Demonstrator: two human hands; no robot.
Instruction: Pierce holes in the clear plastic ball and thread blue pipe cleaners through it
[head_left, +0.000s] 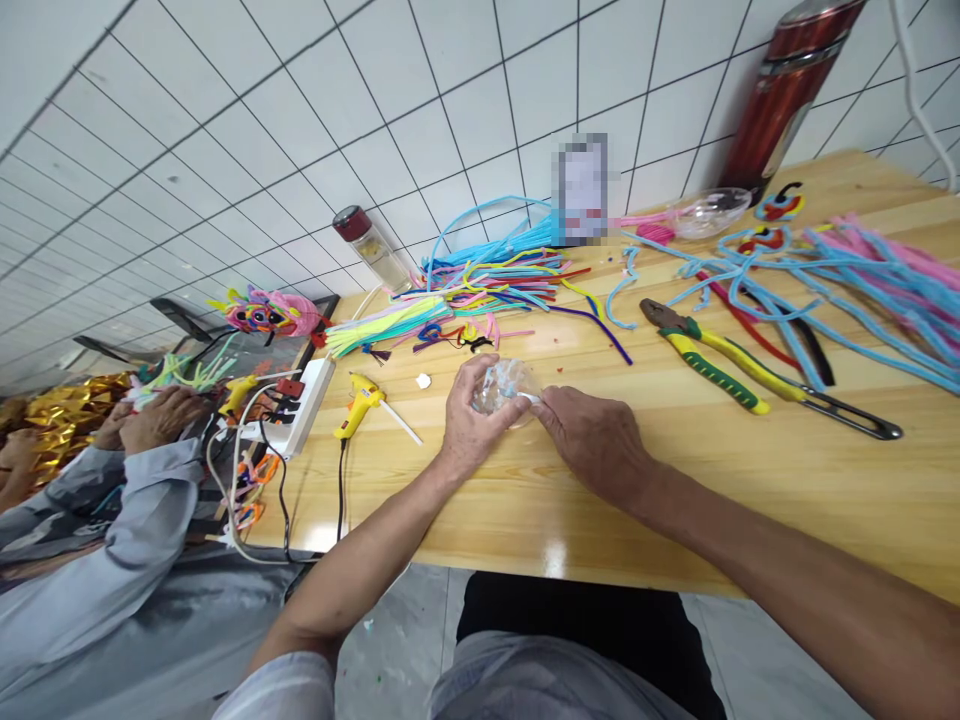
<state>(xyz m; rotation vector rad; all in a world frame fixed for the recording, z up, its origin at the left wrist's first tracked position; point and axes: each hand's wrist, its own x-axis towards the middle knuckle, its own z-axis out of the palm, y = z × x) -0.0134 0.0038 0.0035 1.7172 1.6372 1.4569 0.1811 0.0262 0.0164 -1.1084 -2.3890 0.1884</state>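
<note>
Dark trousers show below the wooden table (750, 500), and both forearms reach over its edge. On the tabletop the left hand (471, 425) curls around a clear plastic shell (504, 385), while the right hand (596, 440) pinches its right edge with the fingertips. A yellow glue gun (358, 402) lies just left of them, near a white power strip (301, 405). Pliers (705, 362) lie to the right, and coloured pipe cleaners (487, 285) are heaped behind. A co-worker's hands (157, 418) work at far left.
</note>
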